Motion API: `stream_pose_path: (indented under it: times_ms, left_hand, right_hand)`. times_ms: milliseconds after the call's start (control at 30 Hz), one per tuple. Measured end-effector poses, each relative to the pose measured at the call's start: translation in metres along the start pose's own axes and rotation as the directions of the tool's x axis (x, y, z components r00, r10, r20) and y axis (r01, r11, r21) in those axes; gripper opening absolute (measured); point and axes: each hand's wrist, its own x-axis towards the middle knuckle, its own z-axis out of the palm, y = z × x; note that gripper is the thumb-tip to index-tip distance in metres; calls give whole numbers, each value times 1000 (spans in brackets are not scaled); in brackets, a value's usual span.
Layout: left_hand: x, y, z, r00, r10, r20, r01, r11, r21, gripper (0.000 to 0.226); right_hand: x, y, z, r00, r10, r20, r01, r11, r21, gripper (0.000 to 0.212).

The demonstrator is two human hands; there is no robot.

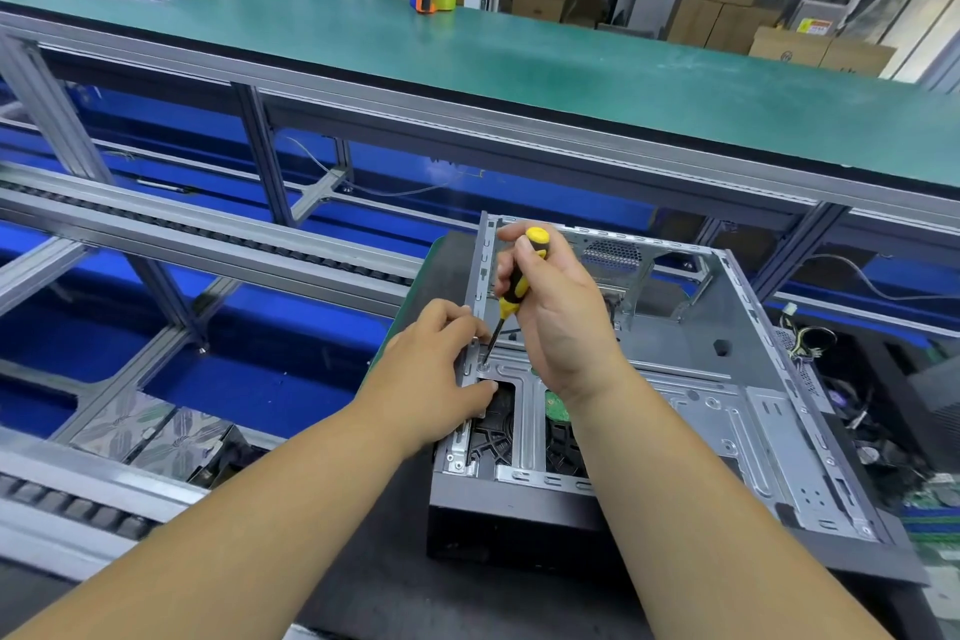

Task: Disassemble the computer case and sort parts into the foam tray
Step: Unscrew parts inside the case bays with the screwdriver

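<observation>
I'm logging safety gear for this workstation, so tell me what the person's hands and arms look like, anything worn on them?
Nothing is worn that shows. The left hand and right hand are bare: no gloves, rings or tape visible. Both forearms are uncovered right to the bottom edge of the picture, with no sleeve, cuff, watch, bracelet or grounding wrist strap in view. Anything above that edge is out of frame.

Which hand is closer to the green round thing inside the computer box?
Right. The right hand, holding the screwdriver, has its wrist just above the green part. The left hand grips the case edge farther left.
</observation>
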Motion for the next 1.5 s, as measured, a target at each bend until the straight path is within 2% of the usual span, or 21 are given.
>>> stream_pose_path:
  times_ms: [167,367,600,767,900,1100,1200,1400,1500]
  left_hand:
    - [0,-2,2,1000,2,-8,-2,1000,-10,51]
    - [0,-3,4,1000,2,-21,-2,1000,-13,52]
    - [-1,-2,6,1000,-11,-16,10,1000,-29,51]
    - [-1,-3,6,1000,-16,-24,16,1000,-16,52]
    - [0,-3,6,1000,-13,-17,12,1000,-16,52]
    - [-1,-3,6,1000,-14,-5,14,998,-62,51]
    - [0,-3,6,1000,-17,-4,17,998,-65,51]
    - [-1,-4,6,1000,-21,-8,20,997,-80,51]
    - [-1,-3,7,1000,-20,-14,19,996,-83,51]
  right_hand:
    - [6,-3,3,999,50,6,-50,998,-27,35]
    - [10,-3,4,995,-8,101,14,998,-66,23]
    - [10,0,3,987,-58,151,49,997,64,21]
    - [12,-1,8,979,-29,202,30,1000,1,19]
    - [17,-5,5,993,35,117,-30,999,-43,24]
    - [18,-2,-2,995,91,47,-97,987,126,15]
    - [18,-2,-1,993,103,62,-112,980,165,22]
    - [17,-3,4,985,121,119,-141,975,173,49]
    - [16,-3,6,989,99,110,-120,972,201,51]
